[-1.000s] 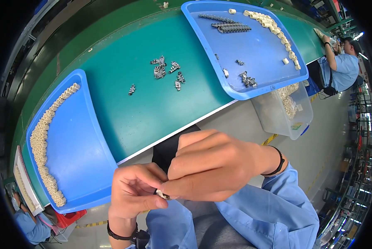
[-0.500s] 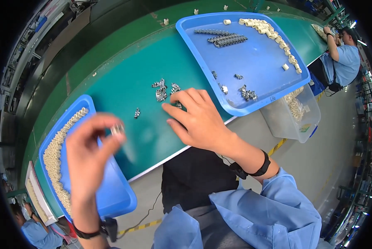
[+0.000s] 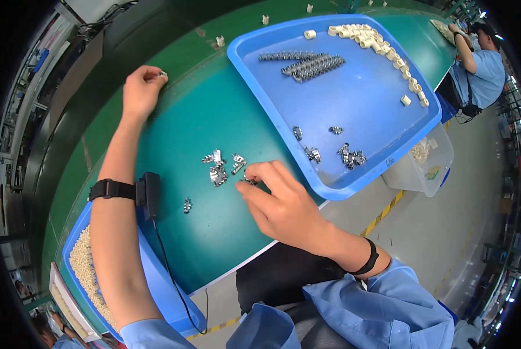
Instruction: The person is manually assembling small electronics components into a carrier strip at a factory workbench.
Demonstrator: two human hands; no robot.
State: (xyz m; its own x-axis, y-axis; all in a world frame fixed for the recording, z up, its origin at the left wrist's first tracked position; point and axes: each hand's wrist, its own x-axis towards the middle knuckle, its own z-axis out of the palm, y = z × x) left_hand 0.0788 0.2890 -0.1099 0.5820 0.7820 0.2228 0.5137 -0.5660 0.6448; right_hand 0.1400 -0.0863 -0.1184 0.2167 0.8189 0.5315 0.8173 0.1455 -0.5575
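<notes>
My left hand (image 3: 143, 93) is stretched out to the far left, over the edge of the darker green strip. Its fingertips pinch a small whitish piece (image 3: 163, 74), mostly covered by the fingers. Above the green table (image 3: 214, 244), my right hand (image 3: 283, 206) is closed in a pinch on a small metal clip (image 3: 250, 180). Just left of those fingers lie a loose group of metal clips (image 3: 217, 174) and one more clip (image 3: 237, 163). A single metal clip (image 3: 187, 205) rests apart, nearer to me.
A blue tray (image 3: 237, 58) at the right holds joined rows of metal clips (image 3: 314, 67), loose clips and cream rings (image 3: 397, 61). Under my left forearm, another blue tray (image 3: 173, 302) holds many small cream pieces (image 3: 85, 273). Small whitish pieces (image 3: 220, 41) stand along the strip. A co-worker (image 3: 481, 75) sits far right.
My left hand has moved far forward, from above the left tray to the darker strip, carrying the small piece. My right hand's fingers have closed on a metal clip. The view has shifted slightly.
</notes>
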